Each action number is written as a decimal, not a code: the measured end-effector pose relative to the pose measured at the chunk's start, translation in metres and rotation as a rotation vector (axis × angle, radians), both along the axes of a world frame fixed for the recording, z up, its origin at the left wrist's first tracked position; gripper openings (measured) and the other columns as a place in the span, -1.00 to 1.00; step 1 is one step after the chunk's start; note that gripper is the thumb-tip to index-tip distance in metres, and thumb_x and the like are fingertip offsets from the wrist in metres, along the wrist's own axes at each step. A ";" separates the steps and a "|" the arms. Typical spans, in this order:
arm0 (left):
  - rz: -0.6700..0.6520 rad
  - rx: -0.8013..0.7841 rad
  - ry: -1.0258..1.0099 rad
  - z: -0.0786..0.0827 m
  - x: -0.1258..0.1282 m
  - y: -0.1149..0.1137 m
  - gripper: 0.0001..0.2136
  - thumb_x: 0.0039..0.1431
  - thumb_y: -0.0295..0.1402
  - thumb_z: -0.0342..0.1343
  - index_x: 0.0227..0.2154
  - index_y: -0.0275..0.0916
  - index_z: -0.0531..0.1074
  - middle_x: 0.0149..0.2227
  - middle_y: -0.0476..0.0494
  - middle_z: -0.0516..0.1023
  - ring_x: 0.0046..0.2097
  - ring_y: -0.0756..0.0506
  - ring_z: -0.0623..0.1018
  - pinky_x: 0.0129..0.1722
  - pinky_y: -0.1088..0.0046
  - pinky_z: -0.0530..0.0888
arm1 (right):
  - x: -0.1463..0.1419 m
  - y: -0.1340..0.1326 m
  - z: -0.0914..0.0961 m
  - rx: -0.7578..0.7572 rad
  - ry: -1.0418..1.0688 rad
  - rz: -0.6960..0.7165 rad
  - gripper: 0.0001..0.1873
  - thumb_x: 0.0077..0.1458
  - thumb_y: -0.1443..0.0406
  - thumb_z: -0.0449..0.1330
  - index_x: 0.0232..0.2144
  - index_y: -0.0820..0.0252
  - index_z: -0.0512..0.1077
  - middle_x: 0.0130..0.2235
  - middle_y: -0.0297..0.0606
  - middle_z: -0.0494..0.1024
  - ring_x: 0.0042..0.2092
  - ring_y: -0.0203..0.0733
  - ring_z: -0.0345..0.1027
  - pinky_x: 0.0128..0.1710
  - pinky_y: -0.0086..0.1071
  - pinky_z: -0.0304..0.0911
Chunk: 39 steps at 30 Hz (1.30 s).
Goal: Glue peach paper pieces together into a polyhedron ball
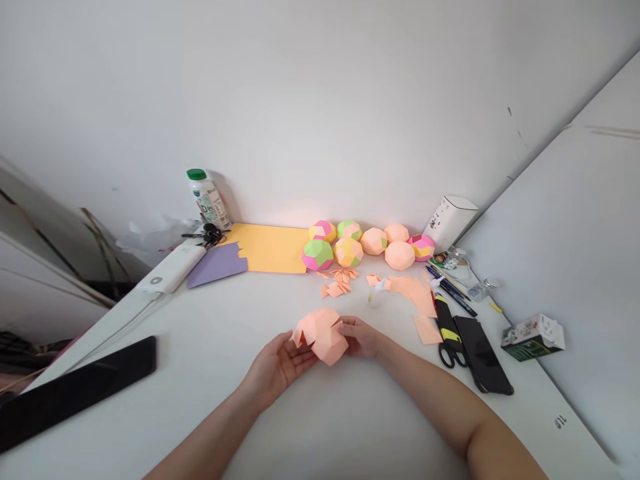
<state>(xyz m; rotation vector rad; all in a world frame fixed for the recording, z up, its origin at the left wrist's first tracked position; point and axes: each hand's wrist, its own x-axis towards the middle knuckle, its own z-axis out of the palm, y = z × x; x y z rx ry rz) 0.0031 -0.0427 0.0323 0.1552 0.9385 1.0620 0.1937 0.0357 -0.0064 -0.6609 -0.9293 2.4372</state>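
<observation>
Both hands hold a partly joined peach paper polyhedron (327, 335) over the front of the white table, with gaps between some of its panels. My left hand (281, 365) cradles it from the left and below, fingers under the paper. At its right side, my right hand (361, 337) pinches an edge panel; some fingertips are hidden behind the paper. Beyond the hands lie folded peach paper pieces (337, 288) and a small glue bottle (376, 292). Several finished paper balls (349, 252) in peach, green, yellow and pink sit in a cluster near the wall.
Cut peach sheets (413, 293), scissors (451, 353), a black-and-yellow cutter (447, 317), pens (453, 290) and a phone (483, 353) lie right. Orange card (275, 248), purple card (219, 265), keys (211, 235), a bottle (207, 200) and a power strip (173, 270) are left.
</observation>
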 end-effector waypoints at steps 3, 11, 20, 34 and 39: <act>0.025 -0.013 0.037 0.000 -0.002 0.000 -0.75 0.14 -0.44 -0.07 -0.29 -0.48 0.47 -0.25 -0.42 0.58 -0.10 -0.29 0.54 -0.01 0.16 0.44 | 0.001 0.005 -0.004 -0.002 -0.004 0.003 -0.70 -0.12 0.20 0.33 -0.34 0.30 0.46 -0.38 -0.25 0.49 -0.33 -0.26 0.34 -0.28 -0.36 0.16; -0.181 -0.029 0.069 0.001 0.005 -0.007 -0.74 0.10 -0.41 0.02 -0.27 -0.52 0.48 -0.22 -0.46 0.57 -0.13 -0.28 0.55 0.00 0.22 0.42 | 0.001 0.003 -0.003 0.030 0.004 -0.024 -0.66 -0.12 0.14 0.29 -0.36 0.31 0.44 -0.36 -0.21 0.49 -0.30 -0.20 0.32 -0.26 -0.34 0.16; -0.300 -0.050 0.057 -0.003 0.007 -0.014 -0.69 0.14 -0.29 0.02 -0.27 -0.49 0.50 -0.23 -0.41 0.56 -0.20 -0.23 0.56 -0.05 0.24 0.43 | 0.002 -0.001 -0.002 0.033 0.016 -0.018 -0.63 -0.11 0.14 0.29 -0.33 0.35 0.47 -0.37 -0.20 0.49 -0.33 -0.23 0.31 -0.31 -0.38 0.13; -0.290 -0.067 0.051 -0.003 0.007 -0.013 -0.71 0.16 -0.31 -0.01 -0.33 -0.47 0.50 -0.25 -0.40 0.57 -0.26 -0.20 0.56 -0.12 0.26 0.45 | 0.003 -0.004 -0.001 0.028 0.027 0.008 -0.64 -0.12 0.22 0.30 -0.26 0.33 0.48 -0.35 -0.19 0.51 -0.30 -0.22 0.33 -0.27 -0.36 0.12; -0.295 -0.069 0.021 -0.005 0.007 -0.013 -0.70 0.16 -0.31 -0.01 -0.33 -0.48 0.50 -0.26 -0.41 0.57 -0.29 -0.18 0.56 -0.15 0.28 0.46 | 0.003 -0.004 0.001 0.030 0.014 0.001 -0.61 -0.11 0.19 0.29 -0.23 0.34 0.47 -0.31 -0.16 0.51 -0.28 -0.20 0.34 -0.26 -0.35 0.13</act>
